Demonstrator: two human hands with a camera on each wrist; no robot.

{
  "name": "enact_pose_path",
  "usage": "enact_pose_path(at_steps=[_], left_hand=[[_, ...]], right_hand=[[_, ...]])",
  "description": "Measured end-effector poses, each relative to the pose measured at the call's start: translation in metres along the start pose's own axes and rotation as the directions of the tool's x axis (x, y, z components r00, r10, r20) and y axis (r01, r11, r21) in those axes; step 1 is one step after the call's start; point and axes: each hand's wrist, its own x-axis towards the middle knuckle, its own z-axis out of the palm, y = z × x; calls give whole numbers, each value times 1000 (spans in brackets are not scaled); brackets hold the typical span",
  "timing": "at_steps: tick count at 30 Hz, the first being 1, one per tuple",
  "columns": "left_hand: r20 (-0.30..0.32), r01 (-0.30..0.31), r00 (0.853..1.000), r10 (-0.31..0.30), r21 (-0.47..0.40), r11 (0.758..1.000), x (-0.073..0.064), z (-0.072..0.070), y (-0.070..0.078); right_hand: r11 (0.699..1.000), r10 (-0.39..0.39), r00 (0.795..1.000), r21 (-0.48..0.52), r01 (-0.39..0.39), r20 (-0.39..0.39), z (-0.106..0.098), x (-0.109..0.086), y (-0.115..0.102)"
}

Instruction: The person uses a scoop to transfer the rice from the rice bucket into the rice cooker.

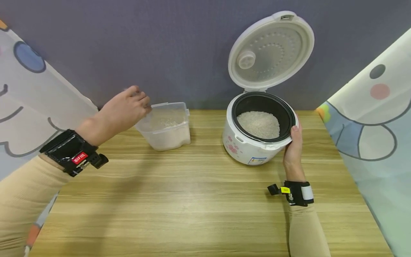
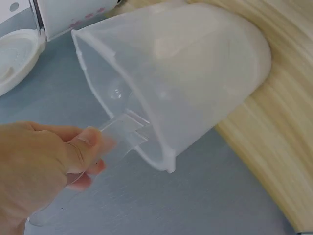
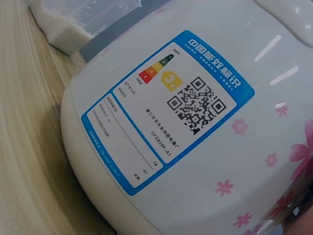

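Note:
My left hand (image 1: 126, 107) is at the left rim of a translucent plastic container (image 1: 171, 137) with white rice in it. Between thumb and fingers it pinches a clear plastic scoop (image 2: 128, 128), whose squared end overlaps the container's mouth in the left wrist view. To the right stands a white rice cooker (image 1: 232, 146) with pink flowers. White rice (image 1: 260, 125) lies in its dark inner pot (image 1: 285, 116). My right hand (image 1: 293, 151) grips the cooker's right side, thumb at the rim; its other fingers are mostly hidden.
The cooker's lid (image 1: 273, 46) stands raised against a grey backdrop (image 1: 179, 46). Both things rest near the back edge of a wood-grain table (image 1: 192, 200). Sheets with cartoon prints (image 1: 379, 117) border the table left and right.

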Motion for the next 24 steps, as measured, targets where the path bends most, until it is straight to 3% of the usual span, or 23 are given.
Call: enact_pose_path(at_steps=[5, 11, 16, 20, 24], left_hand=[[9, 41, 999, -41, -63, 997, -4, 10, 4], [-59, 128, 988, -140, -180, 975, -18, 29, 8], [-149, 167, 963, -224, -326, 931, -31, 46, 18], [-201, 189, 941, -272, -355, 916, -33, 55, 28], [-216, 236, 918, -331, -372, 898, -31, 58, 37]], right_hand=[[1000, -7, 1000, 5, 6, 6, 0, 1, 0], [1000, 3, 1000, -22, -3, -17, 0, -1, 0], [1000, 5, 1000, -20, -5, -17, 0, -1, 0], [1000, -2, 1000, -24, 2, -11, 1, -1, 0], [1000, 5, 999, -14, -5, -32, 1, -1, 0]])
